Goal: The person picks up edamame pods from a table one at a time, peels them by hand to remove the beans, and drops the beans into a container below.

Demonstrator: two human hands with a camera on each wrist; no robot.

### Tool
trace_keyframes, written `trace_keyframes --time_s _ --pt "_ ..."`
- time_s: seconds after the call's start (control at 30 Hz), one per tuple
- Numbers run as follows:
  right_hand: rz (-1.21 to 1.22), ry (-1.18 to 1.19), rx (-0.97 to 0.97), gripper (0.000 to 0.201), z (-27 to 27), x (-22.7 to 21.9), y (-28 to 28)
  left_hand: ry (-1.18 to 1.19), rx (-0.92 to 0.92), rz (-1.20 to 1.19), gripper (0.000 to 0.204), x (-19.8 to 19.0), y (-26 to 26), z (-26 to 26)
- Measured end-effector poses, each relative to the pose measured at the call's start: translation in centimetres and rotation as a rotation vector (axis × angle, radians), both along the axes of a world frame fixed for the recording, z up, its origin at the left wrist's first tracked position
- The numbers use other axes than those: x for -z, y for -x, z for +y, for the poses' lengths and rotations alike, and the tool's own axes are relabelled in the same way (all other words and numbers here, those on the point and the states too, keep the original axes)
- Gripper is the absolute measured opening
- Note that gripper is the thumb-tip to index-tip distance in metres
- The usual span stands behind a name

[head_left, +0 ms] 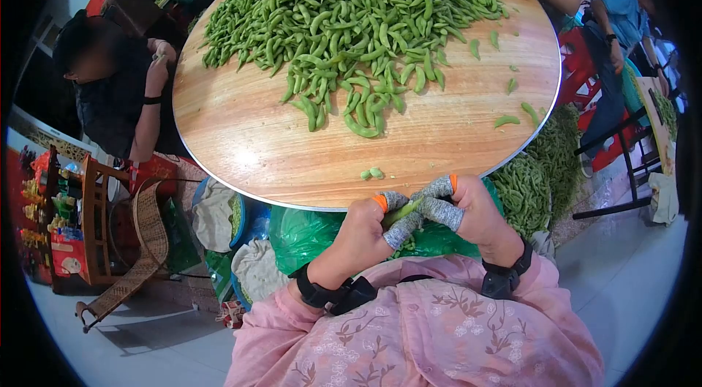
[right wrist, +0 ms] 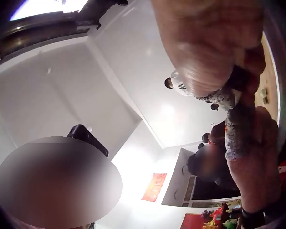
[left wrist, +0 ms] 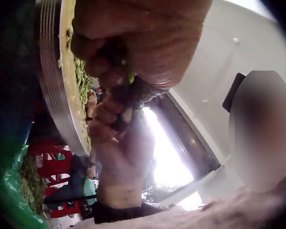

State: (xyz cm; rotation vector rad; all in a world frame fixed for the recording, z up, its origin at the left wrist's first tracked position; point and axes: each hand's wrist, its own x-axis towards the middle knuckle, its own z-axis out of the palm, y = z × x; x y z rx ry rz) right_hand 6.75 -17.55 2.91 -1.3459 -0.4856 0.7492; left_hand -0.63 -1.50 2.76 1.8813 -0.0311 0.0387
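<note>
In the head view, my left hand (head_left: 367, 229) and right hand (head_left: 474, 213) meet just off the near edge of a round wooden table (head_left: 278, 156). Grey finger covers (head_left: 442, 213) wrap some of the fingertips, with orange bands at a few of them. The left thumb and fingers grip a green soybean pod (head_left: 404, 213), and the right fingertips pinch it at its upper end. Both wrist views show the hands close together, the pod mostly hidden by fingers. Shelled green beans (head_left: 371, 173) lie on the table just beyond the hands.
A large heap of pods (head_left: 351, 14) covers the table's far half, with stray pods (head_left: 506, 121) to the right. Below the edge hangs a green plastic bag (head_left: 303, 235). More pods (head_left: 523, 193) are piled at right. Other people sit around; a person (head_left: 110, 87) is at left.
</note>
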Motion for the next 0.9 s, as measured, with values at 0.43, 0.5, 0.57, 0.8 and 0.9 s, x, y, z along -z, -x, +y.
trace_keyframes --time_s 0.43,0.5,0.57,0.8,0.9 --pt "0.131 -0.095 -0.123 0.008 -0.2 0.5 -0.4 0.49 0.118 0.128 0.015 0.4 0.0 0.6" --pt "0.193 -0.118 -0.119 0.008 0.0 0.5 -0.3 0.417 0.082 0.098 0.016 0.0 0.0 0.2" --pt "-0.106 -0.002 -0.022 0.008 0.3 0.4 0.0 -0.149 -0.04 0.004 0.013 -0.4 -0.1 0.0" --pt "-0.299 0.096 0.036 0.009 0.6 0.7 0.3 -0.411 -0.05 -0.2 0.018 1.6 -0.5 0.2" --pt "-0.177 0.038 0.121 0.01 -0.2 0.8 -0.1 -0.182 0.013 -0.221 0.022 1.1 -1.0 0.7"
